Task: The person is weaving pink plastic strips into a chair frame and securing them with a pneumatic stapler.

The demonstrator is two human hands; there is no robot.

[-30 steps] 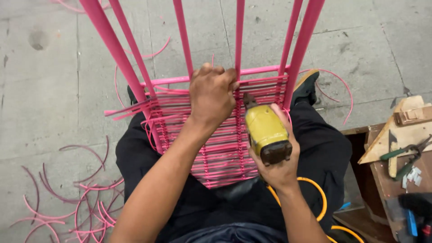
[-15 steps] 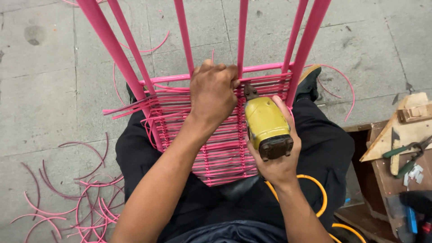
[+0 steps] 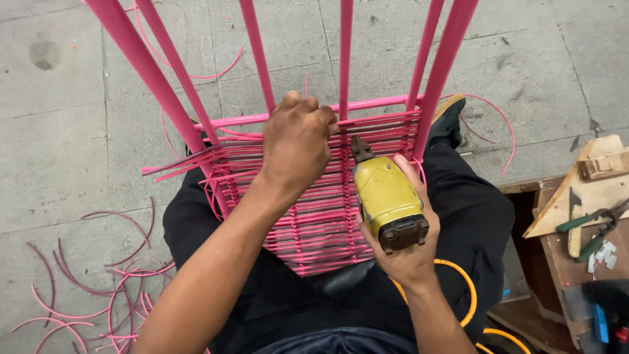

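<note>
The pink frame [image 3: 341, 105] stands tilted across the person's lap, its 6 or so long bars running up and away over the concrete floor [image 3: 65, 131], and the woven panel [image 3: 314, 216] of pink strips fills the lower part between the knees. The left hand [image 3: 298, 144] is closed into a fist at the top edge of the weave, just below the crossbar, fingers curled tight around a strip or the centre bar; which of the 2 is hidden by the knuckles. The right hand [image 3: 400, 252] is wrapped fully around a yellow tool [image 3: 386, 196], dark nose touching or just above the weave beside the left fist. An orange hose [image 3: 458, 295] loops behind that wrist.

The frame looks like rigid tube, probably light for its size but awkward and long, best gripped at a bar or the crossbar. The strips look smooth, springy and likely slippery, so they want a full pinch close to the weave. Loose strip offcuts [image 3: 85, 288] lie curled on the floor at left. The tool seems compact and fairly heavy, held round its body. A bench [image 3: 563, 262] with hand tools sits at right
</note>
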